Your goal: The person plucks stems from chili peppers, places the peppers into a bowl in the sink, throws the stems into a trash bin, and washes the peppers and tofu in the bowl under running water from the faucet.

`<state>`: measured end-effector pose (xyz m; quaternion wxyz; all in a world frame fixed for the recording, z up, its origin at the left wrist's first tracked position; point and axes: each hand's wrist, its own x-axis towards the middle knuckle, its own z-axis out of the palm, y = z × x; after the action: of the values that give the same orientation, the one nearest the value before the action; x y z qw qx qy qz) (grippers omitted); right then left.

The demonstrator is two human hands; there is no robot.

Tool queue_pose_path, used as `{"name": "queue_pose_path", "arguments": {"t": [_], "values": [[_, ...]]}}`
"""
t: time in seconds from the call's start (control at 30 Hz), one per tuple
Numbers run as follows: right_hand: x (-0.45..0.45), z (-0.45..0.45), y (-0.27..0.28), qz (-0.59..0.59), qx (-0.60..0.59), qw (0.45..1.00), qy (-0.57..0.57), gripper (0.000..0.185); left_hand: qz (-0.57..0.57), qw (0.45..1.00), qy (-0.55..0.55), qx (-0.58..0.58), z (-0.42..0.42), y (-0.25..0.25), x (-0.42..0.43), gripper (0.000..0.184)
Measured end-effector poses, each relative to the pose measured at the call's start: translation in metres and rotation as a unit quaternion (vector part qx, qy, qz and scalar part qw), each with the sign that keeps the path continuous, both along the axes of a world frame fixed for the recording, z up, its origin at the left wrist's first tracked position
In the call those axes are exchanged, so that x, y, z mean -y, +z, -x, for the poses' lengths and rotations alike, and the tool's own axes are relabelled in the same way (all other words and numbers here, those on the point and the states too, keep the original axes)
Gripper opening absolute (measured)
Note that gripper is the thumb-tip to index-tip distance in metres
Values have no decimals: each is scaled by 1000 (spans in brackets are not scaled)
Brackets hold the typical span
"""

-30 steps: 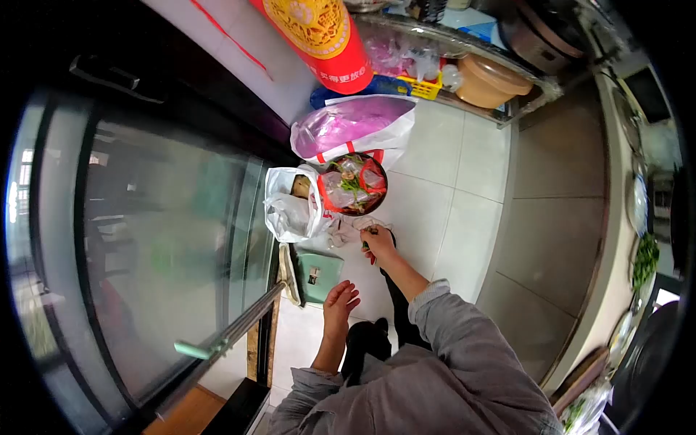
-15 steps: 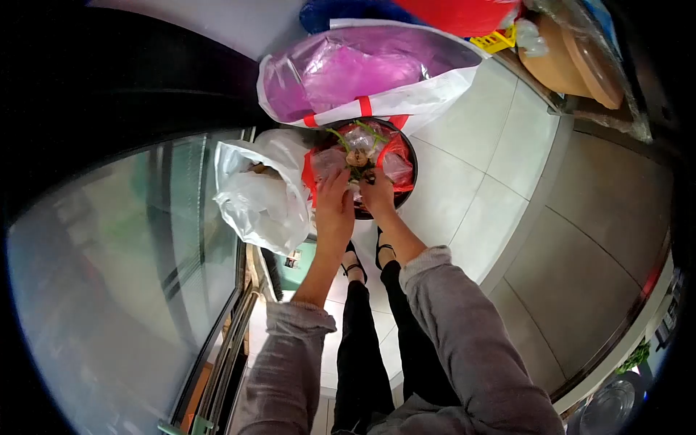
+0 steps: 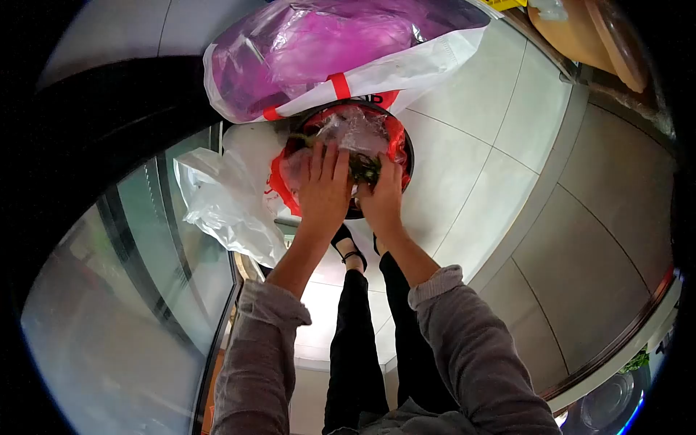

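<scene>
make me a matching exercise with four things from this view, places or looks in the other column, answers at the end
1. greens
2. round container
3. large open bag
4. thin plastic bag

A. crumpled and white, left of the container
B. between the left hand and the right hand
C. purple inside, beyond the container
D. dark rim, red plastic inside

Pairs: 1-B, 2-D, 3-C, 4-A

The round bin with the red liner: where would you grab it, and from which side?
Probably by the round bin's dark rim, from the right, over the tiled floor. The rim curves out bare there beyond the red liner, while the white plastic bag crowds the left and the larger purple-and-white bag the far edge.
</scene>
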<state>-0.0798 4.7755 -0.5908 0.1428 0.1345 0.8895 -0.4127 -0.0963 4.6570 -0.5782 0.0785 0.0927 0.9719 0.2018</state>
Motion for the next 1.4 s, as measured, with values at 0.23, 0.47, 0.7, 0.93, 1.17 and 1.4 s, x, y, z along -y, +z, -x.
{"name": "queue_pose_path", "arguments": {"t": [0.23, 0.47, 0.7, 0.93, 1.17, 1.4], "values": [[7, -20, -33, -92, -24, 974, 203, 63, 65, 993, -62, 75, -35, -51, 15, 57], [-3, -17, -43, 57, -17, 994, 91, 60, 128, 977, -98, 138, -21, -105, 15, 53], [-33, -5, -22, 80, -17, 996, 25, 59, 34, 982, -68, 174, -16, -76, 15, 55], [-47, -2, -1, 134, -10, 991, -2, 53, -53, 997, 38, 51, -31, -9, -11, 49], [-47, 7, -5, -92, -42, 984, 147, 41, 38, 994, -57, 81, -43, -40, -32, 48], [-63, 7, -22, 26, 19, 997, 71, 35, 71, 978, -146, 134, -33, -68, -17, 57]]}}
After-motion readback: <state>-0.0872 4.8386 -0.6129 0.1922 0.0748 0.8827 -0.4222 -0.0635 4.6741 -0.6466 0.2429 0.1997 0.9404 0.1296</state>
